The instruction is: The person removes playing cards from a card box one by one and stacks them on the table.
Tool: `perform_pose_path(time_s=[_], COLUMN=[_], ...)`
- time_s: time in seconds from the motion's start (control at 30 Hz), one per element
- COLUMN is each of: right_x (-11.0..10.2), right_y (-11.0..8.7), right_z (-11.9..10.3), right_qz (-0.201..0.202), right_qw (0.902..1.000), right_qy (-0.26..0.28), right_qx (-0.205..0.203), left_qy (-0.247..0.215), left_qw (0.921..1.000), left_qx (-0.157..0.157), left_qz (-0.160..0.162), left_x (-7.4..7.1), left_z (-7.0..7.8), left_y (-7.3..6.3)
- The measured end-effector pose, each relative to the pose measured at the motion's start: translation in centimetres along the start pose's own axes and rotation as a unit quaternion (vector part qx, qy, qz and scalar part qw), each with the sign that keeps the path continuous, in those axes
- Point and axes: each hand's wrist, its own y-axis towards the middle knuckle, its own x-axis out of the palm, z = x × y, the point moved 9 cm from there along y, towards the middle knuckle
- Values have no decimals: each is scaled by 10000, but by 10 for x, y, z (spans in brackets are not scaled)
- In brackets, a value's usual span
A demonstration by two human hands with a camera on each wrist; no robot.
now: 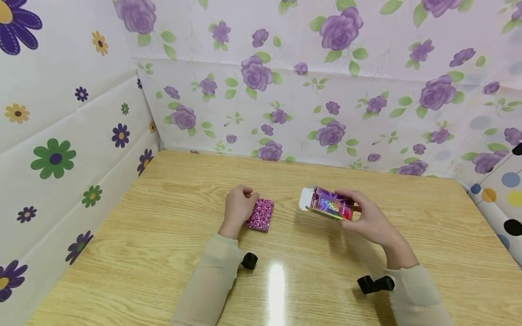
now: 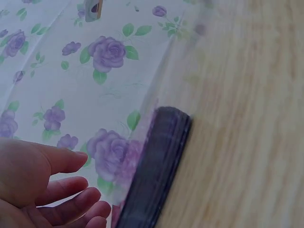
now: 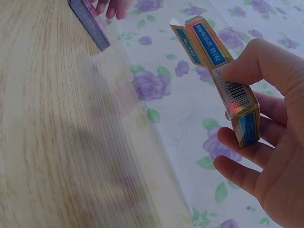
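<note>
A deck of cards [image 1: 261, 215] with a magenta-and-white swirl back lies flat on the table. Its dark, layered edge [image 2: 156, 166] shows in the left wrist view. Right beside the deck is my left hand [image 1: 239, 209], fingers loosely curled with nothing between them. My right hand [image 1: 369, 219] holds a shiny card box [image 1: 331, 202] above the table, thumb on one narrow side and fingers on the other. The box is tilted, its white end flap [image 1: 306, 199] open toward the deck. A barcode [image 3: 236, 95] is visible on the box's narrow side in the right wrist view.
The wood-grain table [image 1: 171, 253] runs back to a wall covering [image 1: 228, 104] with purple roses. Another flowered covering [image 1: 53, 113] stands along the left side, and a dotted one [image 1: 495, 194] at the right. Black camera mounts [image 1: 249, 261] sit on both wrists.
</note>
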Motion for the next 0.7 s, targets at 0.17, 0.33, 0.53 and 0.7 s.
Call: perform_pose_path(time_s=[0.17,0.33,0.53,0.7], right_x=[0,-1,0,1], right_y=[0,1,1,1], right_z=[0,0,-1,-2], right_qz=[-8,12,15,-5], right_qw=[10000,9999,9998,9999], right_qy=[45,85,89,86], right_qx=[-13,-55,-183,-147], left_qy=[-85,-282,-492,-642], left_qw=[9998,9986,9971,9962], left_qx=[187,436,572,529], left_qz=[-64,-84,-139,-260], left_x=[-1,-2,-2,-1], left_z=[10,21,30,35], left_y=[-4,-7,-10,-14])
